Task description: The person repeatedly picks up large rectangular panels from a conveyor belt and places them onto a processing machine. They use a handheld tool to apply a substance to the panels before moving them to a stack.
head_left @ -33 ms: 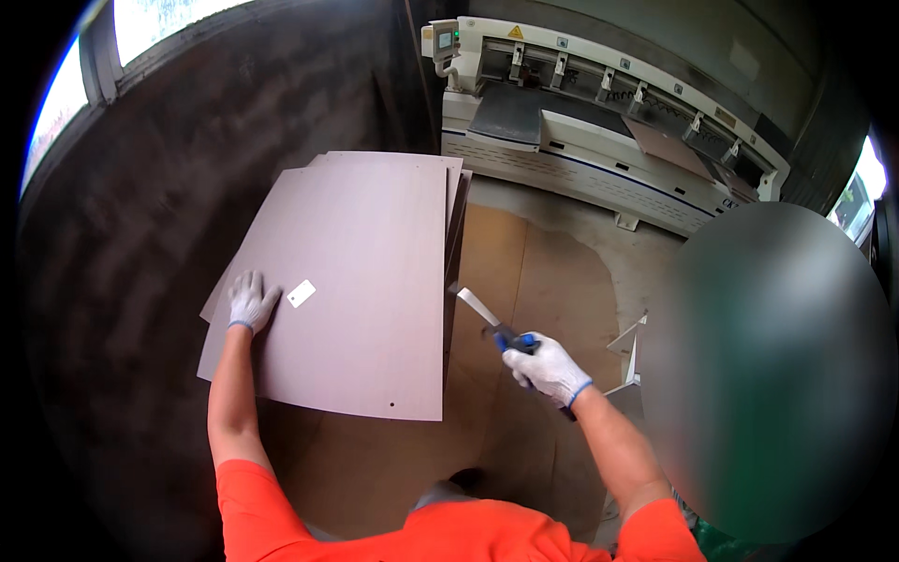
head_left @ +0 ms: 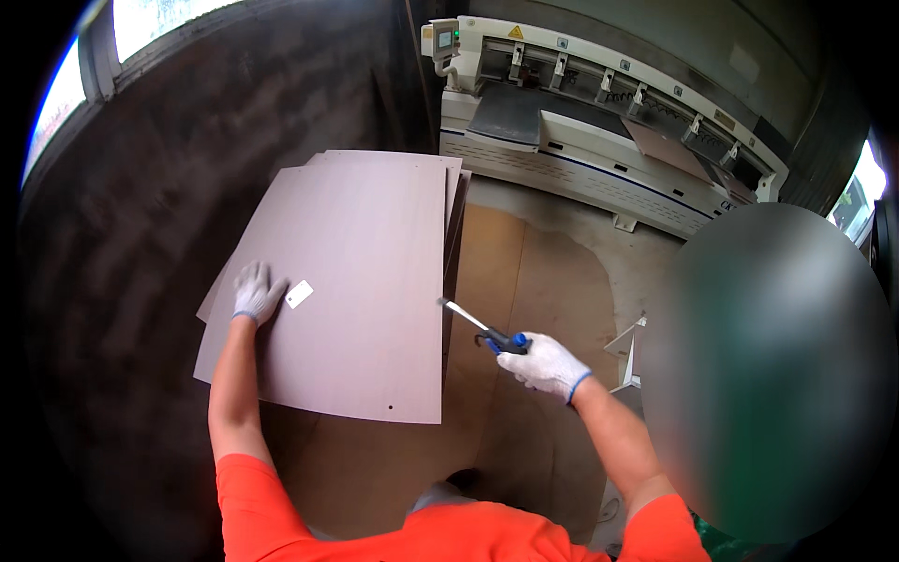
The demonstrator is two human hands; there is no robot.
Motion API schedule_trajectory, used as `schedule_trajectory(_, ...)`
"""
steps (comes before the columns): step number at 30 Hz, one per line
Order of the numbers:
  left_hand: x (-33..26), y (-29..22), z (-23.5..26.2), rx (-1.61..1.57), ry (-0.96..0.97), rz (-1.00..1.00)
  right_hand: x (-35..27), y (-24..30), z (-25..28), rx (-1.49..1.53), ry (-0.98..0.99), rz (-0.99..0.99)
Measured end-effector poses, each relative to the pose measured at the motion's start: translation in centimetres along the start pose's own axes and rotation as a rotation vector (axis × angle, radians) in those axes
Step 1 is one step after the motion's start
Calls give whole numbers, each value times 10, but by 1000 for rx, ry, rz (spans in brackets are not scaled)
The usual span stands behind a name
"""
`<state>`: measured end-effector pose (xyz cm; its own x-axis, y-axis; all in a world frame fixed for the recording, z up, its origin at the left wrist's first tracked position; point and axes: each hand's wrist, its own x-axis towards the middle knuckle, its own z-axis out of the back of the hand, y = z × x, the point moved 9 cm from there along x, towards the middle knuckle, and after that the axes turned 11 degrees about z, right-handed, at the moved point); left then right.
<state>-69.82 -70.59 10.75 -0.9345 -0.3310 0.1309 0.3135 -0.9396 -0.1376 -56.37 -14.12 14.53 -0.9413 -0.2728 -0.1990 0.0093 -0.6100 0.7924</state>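
Note:
Stacked in front of me are several large grey-mauve panels point(head_left: 356, 234), the top one with small holes near its corners. My left hand point(head_left: 258, 292), in a white work glove, lies flat on the top panel near its left edge, fingers stretched out. A small white tag point(head_left: 299, 294) rests just right of those fingers. To the right of the stack, my gloved right hand point(head_left: 546, 363) is wrapped round what looks like an air blow gun point(head_left: 496, 338), black and blue with a silver nozzle. Its dark tip is at the top panel's right edge; whether it touches, I cannot tell.
Behind the stack stands a long white machine point(head_left: 581, 150) with a control screen point(head_left: 445, 39) and a brown panel point(head_left: 670, 150) on its bed. Brown sheeting point(head_left: 534, 300) covers the floor. A dark wall point(head_left: 122, 281) rises at the left. A blurred round patch hides the right side.
The blow gun has swung left and tilted flatter, bringing its tip to the panel's edge. My right hand has shifted slightly left. My left hand stays flat on the panel, a touch higher.

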Motion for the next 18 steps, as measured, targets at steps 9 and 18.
schedule_trajectory(9, 84, -321, -51, -125, 119, -365, 128, 104, 84, -908, -387, 99)
schedule_trajectory(18, 104, -380, -69, -351, 207, -391, -136, 21, 26, 39, 402, 73)
